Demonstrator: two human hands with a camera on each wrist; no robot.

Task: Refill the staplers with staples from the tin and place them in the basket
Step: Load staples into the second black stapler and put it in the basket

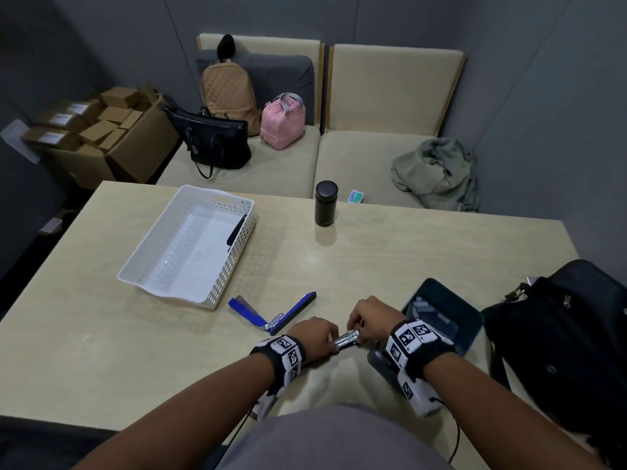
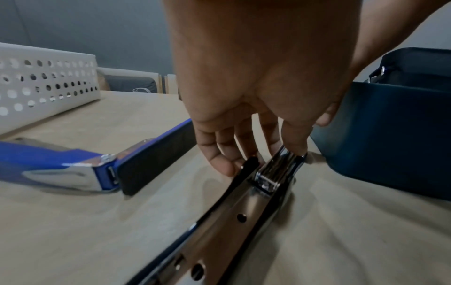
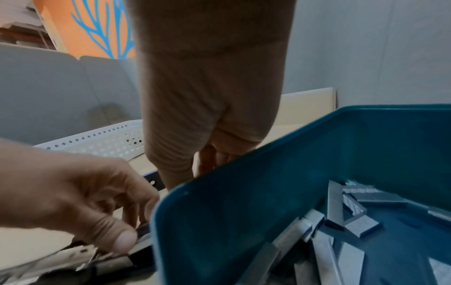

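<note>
A black and chrome stapler [image 1: 346,340] lies open at the table's near edge between both hands. My left hand [image 1: 334,344] grips its rear part; in the left wrist view the fingertips [image 2: 219,164] press down on the chrome magazine [image 2: 275,169]. My right hand [image 1: 356,329] pinches the stapler's front end, its fingers partly hidden behind the tin rim in the right wrist view. The teal tin [image 1: 471,334] to the right holds several staple strips [image 3: 341,221]. A blue stapler [image 1: 271,313] lies swung open on the table. The white perforated basket [image 1: 217,195] holds one dark stapler [image 1: 237,228].
A black bottle [image 1: 326,203] stands mid-table behind the hands. At the table's right edge, beside the tin, sits a black bag [image 1: 559,334]. Bare tabletop [image 1: 101,334] stretches to the left. Beyond the table, a sofa holds bags and a jacket.
</note>
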